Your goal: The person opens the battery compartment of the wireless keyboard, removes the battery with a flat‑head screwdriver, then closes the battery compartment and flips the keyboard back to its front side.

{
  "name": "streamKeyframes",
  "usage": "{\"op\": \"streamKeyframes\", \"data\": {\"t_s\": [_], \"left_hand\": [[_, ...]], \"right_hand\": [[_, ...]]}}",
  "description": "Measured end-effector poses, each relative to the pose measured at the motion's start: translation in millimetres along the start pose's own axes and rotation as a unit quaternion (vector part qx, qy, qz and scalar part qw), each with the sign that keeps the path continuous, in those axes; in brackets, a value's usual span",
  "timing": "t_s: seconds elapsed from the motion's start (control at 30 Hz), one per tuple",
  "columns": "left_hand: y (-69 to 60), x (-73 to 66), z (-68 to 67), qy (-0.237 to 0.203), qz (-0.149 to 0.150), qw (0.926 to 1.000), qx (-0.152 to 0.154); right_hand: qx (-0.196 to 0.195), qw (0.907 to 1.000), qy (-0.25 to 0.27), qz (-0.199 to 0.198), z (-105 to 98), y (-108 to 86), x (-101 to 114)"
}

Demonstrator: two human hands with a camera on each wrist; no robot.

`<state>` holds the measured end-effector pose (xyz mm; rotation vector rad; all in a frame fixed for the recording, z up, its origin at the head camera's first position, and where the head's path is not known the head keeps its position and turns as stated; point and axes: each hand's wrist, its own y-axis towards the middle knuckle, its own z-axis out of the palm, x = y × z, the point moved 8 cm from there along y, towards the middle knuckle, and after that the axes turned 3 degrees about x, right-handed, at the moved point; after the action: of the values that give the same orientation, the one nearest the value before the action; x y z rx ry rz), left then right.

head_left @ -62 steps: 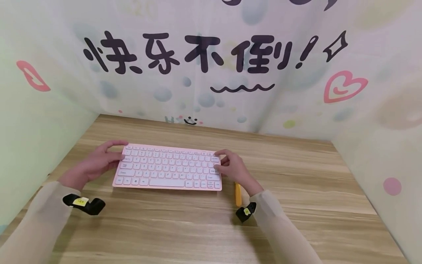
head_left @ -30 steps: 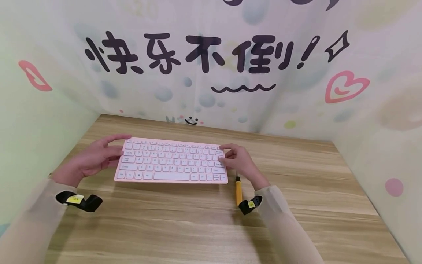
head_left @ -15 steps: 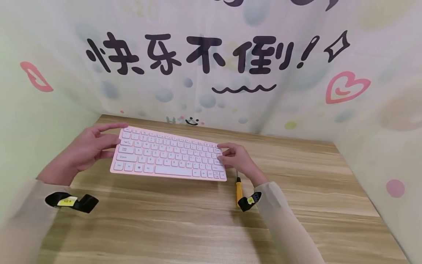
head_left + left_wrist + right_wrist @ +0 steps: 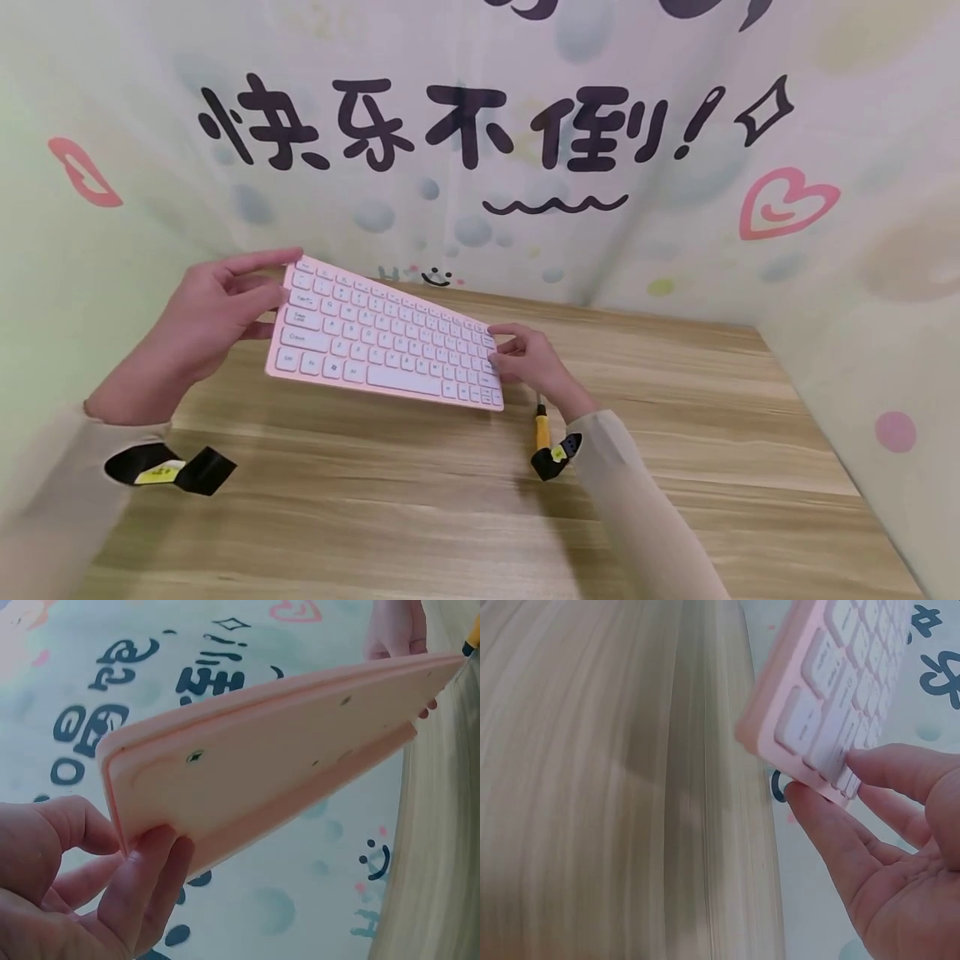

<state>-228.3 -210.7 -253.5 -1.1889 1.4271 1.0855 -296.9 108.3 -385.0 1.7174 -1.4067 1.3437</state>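
And here's the pink keyboard (image 4: 386, 337), held up over the wooden table (image 4: 360, 517), its left end riding clearly higher than its right, white keys facing the person! At nine o'clock of it, the left hand (image 4: 208, 312) pinches that end: one finger reaches along to the upper corner, and the left wrist view catches fingertips tucked against the pale underside. Over at three o'clock, the right hand (image 4: 534, 358) has the lower end in a pinch, one digit over the keys, another at the edge; the rest of its fingers are partly hidden, so I can't tell how they lie.

Down at four o'clock from the keyboard, a yellow-handled tool (image 4: 542, 429) lies on the wood, just beside the right wrist, a black wrist mount (image 4: 553, 460) covering its near end. And up at twelve o'clock, the printed cloth (image 4: 480, 183) shows big black characters above a small smiley!
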Motion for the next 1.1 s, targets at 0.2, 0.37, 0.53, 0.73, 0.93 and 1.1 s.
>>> {"op": "streamKeyframes", "data": {"t_s": [0.2,0.37,0.53,0.73,0.93,1.1], "left_hand": [[-3.8,-22.9,3.1,0.071,0.010,0.9968,-0.035],[-3.3,-36.0,2.3,0.118,0.002,0.9919,-0.048],[0.0,-49.0,1.6,0.141,0.005,0.9889,-0.047],[3.9,-62.7,-1.5,0.158,0.003,0.9866,-0.043],[5.9,-70.9,-3.7,0.172,-0.001,0.9842,-0.042],[7.0,-75.3,-4.3,0.178,-0.001,0.9830,-0.045]], "right_hand": [[-0.003,0.9999,0.004,-0.010,4,2.7,5],[-0.008,0.9999,0.013,-0.007,7,3.8,9],[-0.019,0.9995,0.024,0.000,11,3.7,13],[-0.027,0.9992,0.030,-0.003,19,1.5,24],[-0.017,0.9996,0.022,-0.008,27,-1.1,33],[-0.006,0.9995,0.012,-0.028,34,-6.9,42]]}}
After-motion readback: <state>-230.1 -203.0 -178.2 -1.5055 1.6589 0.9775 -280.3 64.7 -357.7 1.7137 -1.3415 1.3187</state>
